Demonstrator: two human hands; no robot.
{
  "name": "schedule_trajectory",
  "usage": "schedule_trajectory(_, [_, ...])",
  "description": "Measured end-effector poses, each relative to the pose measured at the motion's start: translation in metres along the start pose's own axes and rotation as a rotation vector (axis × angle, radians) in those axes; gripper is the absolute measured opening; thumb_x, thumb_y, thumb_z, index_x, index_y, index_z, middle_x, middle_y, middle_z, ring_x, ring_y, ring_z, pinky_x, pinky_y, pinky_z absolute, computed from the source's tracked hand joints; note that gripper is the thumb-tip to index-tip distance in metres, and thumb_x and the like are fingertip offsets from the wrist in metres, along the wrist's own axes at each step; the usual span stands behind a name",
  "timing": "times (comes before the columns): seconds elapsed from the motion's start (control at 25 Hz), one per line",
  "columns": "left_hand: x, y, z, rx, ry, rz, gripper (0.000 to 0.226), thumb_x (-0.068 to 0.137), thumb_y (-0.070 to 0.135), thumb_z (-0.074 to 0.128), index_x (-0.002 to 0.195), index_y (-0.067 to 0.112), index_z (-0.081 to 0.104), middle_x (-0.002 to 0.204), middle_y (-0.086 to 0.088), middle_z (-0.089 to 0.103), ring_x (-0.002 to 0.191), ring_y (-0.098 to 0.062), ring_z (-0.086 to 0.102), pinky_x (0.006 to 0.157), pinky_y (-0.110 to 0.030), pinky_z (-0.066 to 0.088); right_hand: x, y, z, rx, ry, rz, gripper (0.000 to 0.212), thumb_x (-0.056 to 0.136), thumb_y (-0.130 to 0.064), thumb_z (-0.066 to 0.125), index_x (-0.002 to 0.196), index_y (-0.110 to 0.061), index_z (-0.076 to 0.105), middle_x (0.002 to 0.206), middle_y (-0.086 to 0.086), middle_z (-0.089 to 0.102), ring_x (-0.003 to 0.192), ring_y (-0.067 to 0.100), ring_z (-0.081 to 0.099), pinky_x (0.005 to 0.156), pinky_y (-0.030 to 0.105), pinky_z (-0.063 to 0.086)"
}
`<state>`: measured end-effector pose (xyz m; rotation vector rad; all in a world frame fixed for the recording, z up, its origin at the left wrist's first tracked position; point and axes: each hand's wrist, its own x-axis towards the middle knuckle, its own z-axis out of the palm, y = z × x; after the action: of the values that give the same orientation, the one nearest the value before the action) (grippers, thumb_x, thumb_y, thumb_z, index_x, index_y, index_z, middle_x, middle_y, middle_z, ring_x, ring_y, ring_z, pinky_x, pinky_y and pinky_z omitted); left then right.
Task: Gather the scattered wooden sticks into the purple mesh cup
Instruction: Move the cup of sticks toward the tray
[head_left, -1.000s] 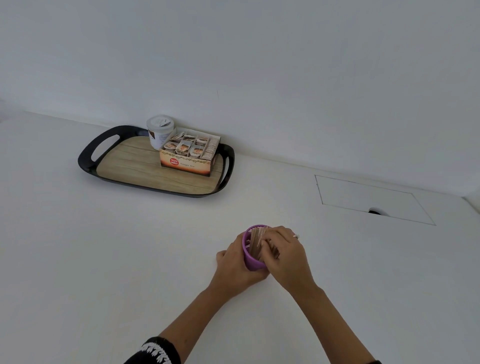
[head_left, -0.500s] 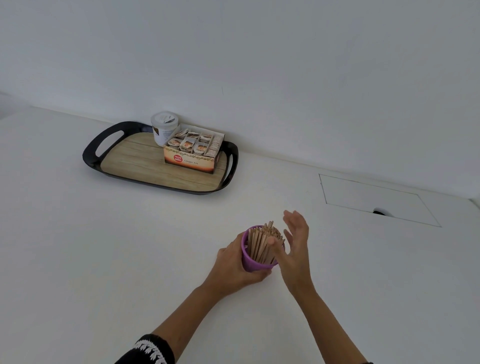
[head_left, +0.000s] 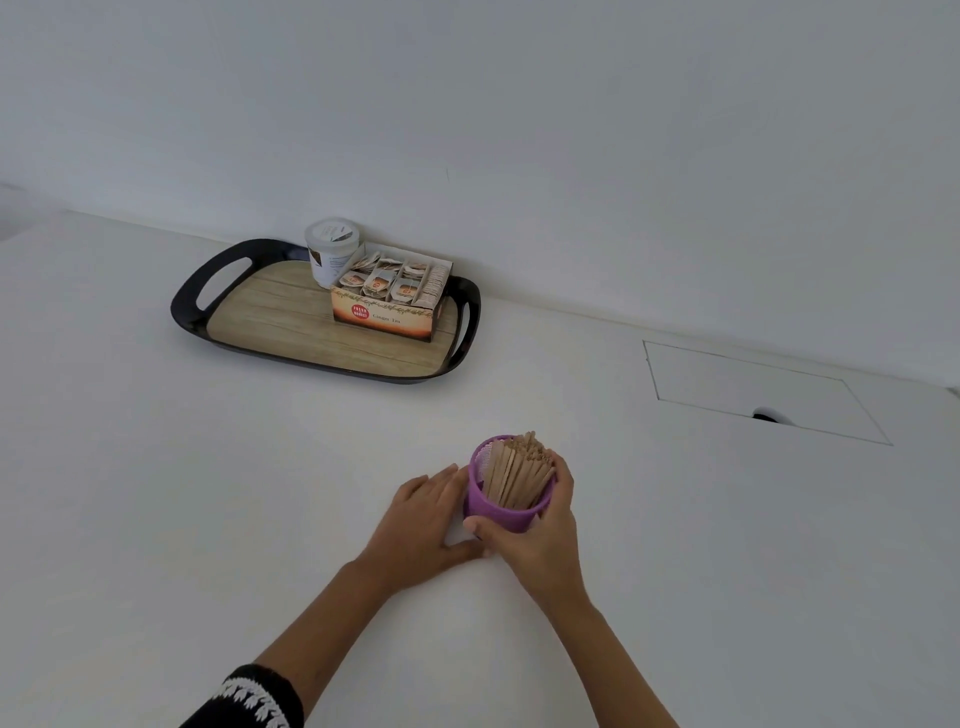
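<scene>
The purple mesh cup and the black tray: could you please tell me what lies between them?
Nothing: in the head view, the stretch of white table between the purple mesh cup and the black tray is bare.

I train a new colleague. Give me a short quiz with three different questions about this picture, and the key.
1. True or false: loose sticks lie on the table beside the cup.
2. Which hand wraps the cup: A) left hand, B) right hand, C) neither?
3. Fill in: on the tray, the white jar stands beside the ____ box.

Key
1. False: the sticks stand in the cup, and none shows on the table.
2. B. The left hand lies flat on the table, its fingertips by the cup.
3. Tea.
</scene>
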<state>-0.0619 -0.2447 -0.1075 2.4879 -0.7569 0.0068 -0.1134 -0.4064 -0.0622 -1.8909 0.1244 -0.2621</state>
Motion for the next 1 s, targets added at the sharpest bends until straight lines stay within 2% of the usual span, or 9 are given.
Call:
schedule_trajectory(0.08, [-0.003,0.000,0.001,0.039,0.004,0.012,0.091,0.079,0.082,0.028,0.147,0.022,0.029,0.151,0.002,0.039,0.139,-0.015,0.035,0.113,-0.029,0.014,0.001,-0.001,0.005,-0.012,0.058,-0.001,0.087,0.054,-0.039,0.089,0.120,-0.051,0.035,0.117,-0.033,0.047,0.108,-0.009,0.051,0.078,0.004,0.048])
schedule_trajectory(0.2, [-0.006,0.000,0.003,0.090,0.018,-0.011,0.092,0.081,0.081,0.024,0.149,0.020,0.026,0.154,0.002,0.034,0.143,-0.014,0.027,0.113,-0.027,0.006,0.004,-0.009,0.004,0.000,0.185,-0.053,0.086,0.054,-0.044,0.087,0.121,-0.052,0.034,0.117,-0.034,0.047,0.110,-0.005,0.052,0.080,0.008,0.051])
schedule_trajectory(0.4, [-0.007,-0.002,0.006,0.137,0.008,-0.037,0.095,0.080,0.082,0.018,0.151,0.019,0.020,0.156,0.002,0.029,0.144,-0.013,0.023,0.114,-0.027,0.002,0.003,-0.017,-0.004,-0.025,0.160,-0.120,0.088,0.055,-0.037,0.088,0.124,-0.049,0.034,0.118,-0.032,0.048,0.113,-0.007,0.049,0.078,0.011,0.053])
schedule_trajectory(0.48, [-0.007,-0.003,0.005,0.137,0.001,-0.038,0.095,0.079,0.083,0.017,0.151,0.020,0.019,0.157,0.002,0.028,0.144,-0.013,0.023,0.114,-0.027,0.001,0.003,-0.017,-0.006,-0.051,0.147,-0.135,0.087,0.055,-0.039,0.088,0.123,-0.052,0.034,0.117,-0.033,0.048,0.112,-0.008,0.049,0.077,0.009,0.052])
schedule_trajectory(0.6, [-0.008,-0.003,0.005,0.126,0.003,-0.048,0.095,0.079,0.083,0.018,0.151,0.021,0.018,0.157,0.003,0.028,0.144,-0.013,0.023,0.113,-0.025,-0.001,0.005,-0.018,-0.008,-0.028,0.161,-0.095,0.086,0.054,-0.043,0.087,0.120,-0.055,0.033,0.117,-0.030,0.050,0.112,-0.005,0.051,0.076,0.013,0.055])
schedule_trajectory(0.72, [-0.008,-0.004,0.005,0.116,0.005,-0.038,0.093,0.081,0.081,0.020,0.152,0.021,0.017,0.157,0.002,0.028,0.144,-0.012,0.022,0.113,-0.022,-0.001,0.006,-0.013,-0.008,0.008,0.184,-0.044,0.086,0.053,-0.044,0.088,0.121,-0.051,0.035,0.117,-0.028,0.050,0.110,0.001,0.055,0.077,0.018,0.056])
schedule_trajectory(0.88, [-0.008,-0.004,0.005,0.097,0.001,-0.045,0.093,0.080,0.081,0.020,0.152,0.021,0.017,0.157,0.002,0.028,0.144,-0.012,0.023,0.112,-0.022,0.000,0.002,-0.001,-0.003,-0.078,0.185,-0.033,0.091,0.055,-0.041,0.088,0.127,-0.041,0.032,0.117,-0.031,0.046,0.108,0.002,0.054,0.082,0.013,0.052])
schedule_trajectory(1.0, [-0.009,-0.006,0.007,0.087,0.003,-0.045,0.094,0.080,0.082,0.019,0.152,0.021,0.017,0.157,0.003,0.028,0.144,-0.012,0.024,0.112,-0.022,0.001,-0.001,0.007,0.001,-0.082,0.202,0.002,0.092,0.056,-0.040,0.088,0.130,-0.034,0.034,0.120,-0.017,0.050,0.108,0.008,0.055,0.086,0.021,0.054])
